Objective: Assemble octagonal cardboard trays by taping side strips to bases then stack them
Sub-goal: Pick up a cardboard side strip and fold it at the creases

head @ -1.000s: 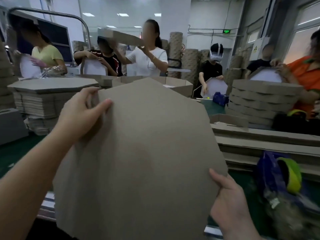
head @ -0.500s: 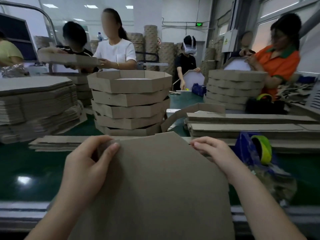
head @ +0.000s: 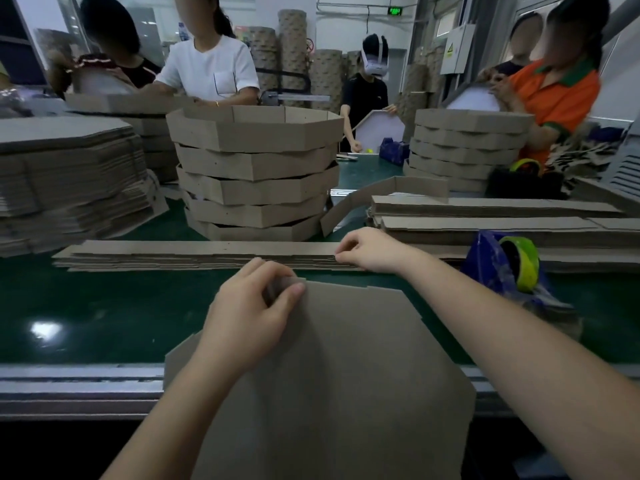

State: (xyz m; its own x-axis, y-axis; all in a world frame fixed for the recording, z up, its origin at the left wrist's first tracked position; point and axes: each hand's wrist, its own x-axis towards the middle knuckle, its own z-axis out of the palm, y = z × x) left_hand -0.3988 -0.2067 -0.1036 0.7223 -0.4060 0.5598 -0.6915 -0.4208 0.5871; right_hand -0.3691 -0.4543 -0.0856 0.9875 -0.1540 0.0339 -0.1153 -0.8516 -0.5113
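An octagonal cardboard base (head: 349, 368) lies flat over the near edge of the green belt (head: 104, 306). My left hand (head: 249, 313) pinches its far left corner between thumb and fingers. My right hand (head: 370, 249) reaches past the base and pinches the top side strip at the right end of a flat pile of strips (head: 194, 252). A stack of finished octagonal trays (head: 256, 171) stands behind the strips. A blue tape dispenser with a yellow-green roll (head: 509, 268) sits at the right.
Flat bases are piled at the left (head: 69, 174). More strips (head: 485, 216) and a second tray stack (head: 464, 147) lie at the right. Several people work on the far side of the belt. A metal rail (head: 69, 389) edges the belt in front.
The base has come down from upright to flat on the belt. My right hand let go of its far edge and moved forward onto the strip pile.
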